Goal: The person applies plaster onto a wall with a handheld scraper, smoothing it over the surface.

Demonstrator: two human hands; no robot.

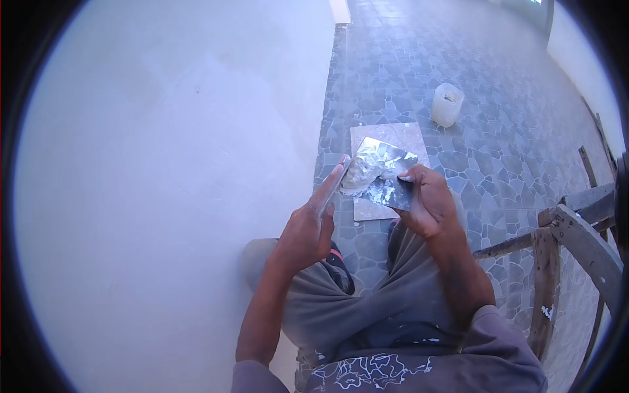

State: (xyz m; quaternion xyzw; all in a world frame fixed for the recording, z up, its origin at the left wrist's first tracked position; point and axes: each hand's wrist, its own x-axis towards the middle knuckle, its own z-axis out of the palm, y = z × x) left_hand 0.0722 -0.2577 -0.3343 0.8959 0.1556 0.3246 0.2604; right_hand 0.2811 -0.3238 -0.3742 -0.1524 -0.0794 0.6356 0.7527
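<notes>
My left hand point(304, 230) is closed around a thin flat putty knife point(331, 188), seen almost edge-on, with the index finger stretched along it. My right hand point(429, 202) pinches the right side of a shiny metal plate point(388, 194), thumb on top and fingers beneath. A heap of whitish wet putty point(362, 171) lies on the plate's left part, with thinner smears across the rest. The putty knife's edge is right at the plate's left side, beside the putty. Both tools are held in front of me, over a pale tile point(385, 132) lying on the floor.
A pale smooth wall point(177, 196) rises close along my left. On the stone-patterned floor point(386, 65) stands a whitish cut plastic container point(447, 106), farther ahead. A wooden trestle point(547, 275) with angled legs stands at my right. My bent knees are below my hands.
</notes>
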